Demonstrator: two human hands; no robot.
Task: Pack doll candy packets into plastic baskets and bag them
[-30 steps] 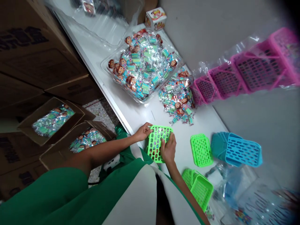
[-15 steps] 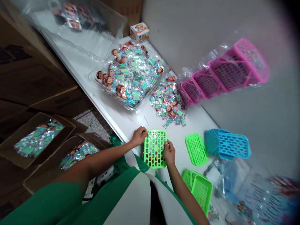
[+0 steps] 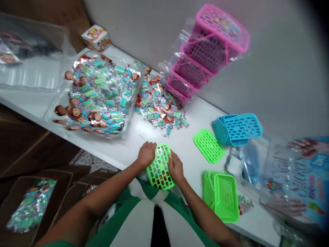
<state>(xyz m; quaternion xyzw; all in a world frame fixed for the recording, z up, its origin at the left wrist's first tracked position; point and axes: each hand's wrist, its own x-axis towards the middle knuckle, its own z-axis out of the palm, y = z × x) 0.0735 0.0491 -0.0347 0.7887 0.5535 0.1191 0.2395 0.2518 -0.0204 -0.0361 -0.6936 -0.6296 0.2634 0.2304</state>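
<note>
Between my hands is a small green plastic basket with a perforated lid on top. Colourful pieces show through the lid's holes. My left hand is closed on its upper left corner, the fingers curled over the rim. On the opposite side, my right hand grips the right edge, thumb along the lid. Just beyond the basket lies a loose pile of small shiny wrapped packets printed with a doll figure. Loose green lids lie stacked to the right of my right hand.
A clear tub full of the same packets stands at the left. Pink baskets in plastic wrap rise along the wall. Blue lids and baskets, nested green baskets and a nail stickers pack lie right. Cartons stand below the table.
My view has turned, so the table's things appear shifted. Both hands stay on the green basket, which now looks tilted. My left hand's fingers have curled further over its corner.
</note>
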